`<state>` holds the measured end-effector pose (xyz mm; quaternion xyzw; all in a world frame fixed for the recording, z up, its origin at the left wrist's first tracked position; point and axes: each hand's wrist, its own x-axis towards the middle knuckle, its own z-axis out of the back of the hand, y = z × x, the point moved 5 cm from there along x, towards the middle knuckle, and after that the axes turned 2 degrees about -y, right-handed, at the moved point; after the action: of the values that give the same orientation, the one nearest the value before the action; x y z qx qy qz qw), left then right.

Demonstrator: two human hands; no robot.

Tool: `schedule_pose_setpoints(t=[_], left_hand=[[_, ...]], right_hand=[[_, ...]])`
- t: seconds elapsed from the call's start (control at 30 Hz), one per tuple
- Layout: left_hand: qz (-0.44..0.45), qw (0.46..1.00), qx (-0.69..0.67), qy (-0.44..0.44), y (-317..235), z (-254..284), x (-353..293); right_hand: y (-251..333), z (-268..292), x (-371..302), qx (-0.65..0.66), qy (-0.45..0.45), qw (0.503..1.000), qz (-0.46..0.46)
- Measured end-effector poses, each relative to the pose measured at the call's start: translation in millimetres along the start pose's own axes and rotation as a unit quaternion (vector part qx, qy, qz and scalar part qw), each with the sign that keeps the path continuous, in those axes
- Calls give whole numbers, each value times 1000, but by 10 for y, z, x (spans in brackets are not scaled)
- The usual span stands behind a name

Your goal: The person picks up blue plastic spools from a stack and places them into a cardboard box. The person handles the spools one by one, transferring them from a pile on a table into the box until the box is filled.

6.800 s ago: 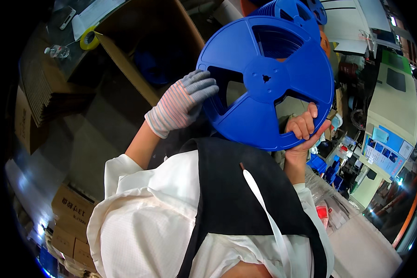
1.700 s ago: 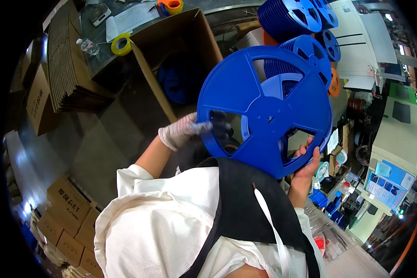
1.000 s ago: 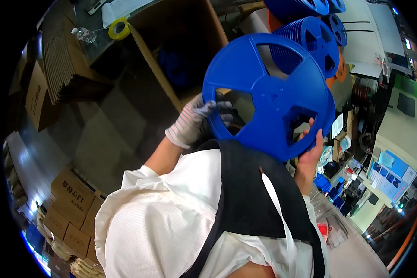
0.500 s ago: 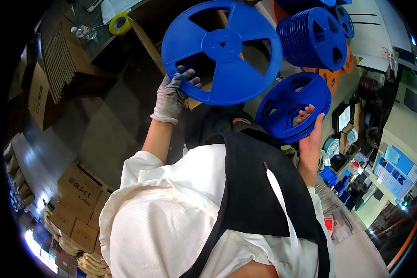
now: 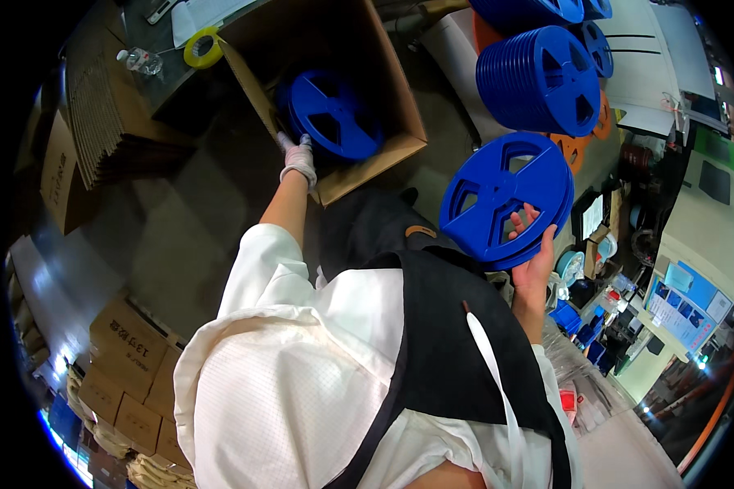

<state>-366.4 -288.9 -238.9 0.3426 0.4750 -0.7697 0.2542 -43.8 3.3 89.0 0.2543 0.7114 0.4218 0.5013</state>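
– Brown card at far L?

– Yep, flat cartons (image 5: 110,110), btwn 9 & 10 from L hand (image 5: 298,155). Dark floor (image 5: 187,204) spreads wide at its 8–9. Bottle (image 5: 143,62) & yellow tape roll (image 5: 202,49) up at 10–11.

– L hand itself?

– Gloved, at open carton's (image 5: 387,159) lower L corner, abt 7 on the mouth. Fingers partly hidden at reel's rim; can't tell if pinching or just resting.

– Boxed reel (image 5: 333,106)?

– Blue, inside carton, L hand's 1–2, rim right by fingers. Carton edge close at reel's 5, so tight there.

– Then the middle?

– Floor strip btwn carton & held reels, plus dark trousers (image 5: 375,228) at L hand's 4.

– R side?

– R hand (image 5: 537,261), bare: fingers curled thru an opening, thumb outside rim, gripping held reels (image 5: 500,196). Those are blue, tilted, at its 11. Reel stack (image 5: 538,81) near 12; can't tell the gap's depth.
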Motion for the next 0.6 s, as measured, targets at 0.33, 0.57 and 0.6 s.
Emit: schedule_pose_setpoints(t=[0.33,0.57,0.6], left_hand=[[-729,610,285,125,-1537,-409,-2191],[-823,439,300,198,-1645,-404,-2774],[-814,451,305,200,-1632,-378,-2795]], right_hand=[[443,52,96,230,119,964,68],[502,-148,95,311,229,922,21],[546,-176,75,311,236,920,19]])
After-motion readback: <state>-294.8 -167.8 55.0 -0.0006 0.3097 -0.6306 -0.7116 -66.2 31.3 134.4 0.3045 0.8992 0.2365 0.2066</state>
